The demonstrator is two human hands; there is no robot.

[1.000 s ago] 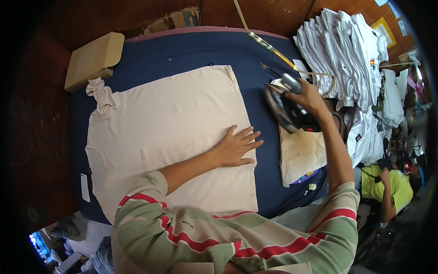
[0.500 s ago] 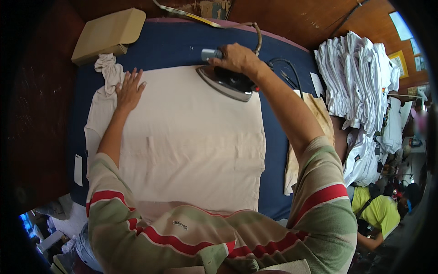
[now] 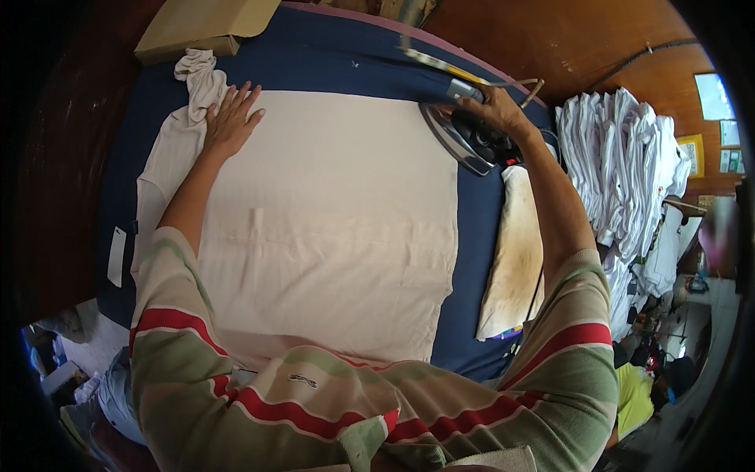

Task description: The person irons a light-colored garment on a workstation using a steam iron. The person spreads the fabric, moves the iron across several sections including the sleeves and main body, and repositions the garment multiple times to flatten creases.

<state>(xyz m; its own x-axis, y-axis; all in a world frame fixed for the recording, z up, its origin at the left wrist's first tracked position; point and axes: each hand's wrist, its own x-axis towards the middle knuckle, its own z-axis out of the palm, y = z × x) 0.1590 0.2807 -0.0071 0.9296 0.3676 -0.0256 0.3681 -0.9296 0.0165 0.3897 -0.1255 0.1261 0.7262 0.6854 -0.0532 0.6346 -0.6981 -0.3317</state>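
Note:
A cream garment (image 3: 338, 173) lies spread over the dark blue table cover (image 3: 346, 47), with creases across its nearer half. Near its far left corner, beside a bunched sleeve (image 3: 206, 82), my left hand (image 3: 231, 126) rests flat with fingers apart. My right hand (image 3: 499, 114) is wrapped round the handle of a black and silver iron (image 3: 464, 138). The iron's soleplate sits at the far right corner of the garment, partly over the blue cover. The palm side of my right hand is hidden.
A cardboard box (image 3: 197, 27) stands at the far left. On the right lie a scorched cream cloth (image 3: 515, 252) and a tall stack of white garments (image 3: 617, 165). A rod with a hose (image 3: 448, 69) hangs behind the iron. A person in yellow (image 3: 633, 397) is at the lower right.
My right hand has moved the iron rightward, from on the garment to its far right edge. My left hand stays on the cloth. The whole view has shifted a little.

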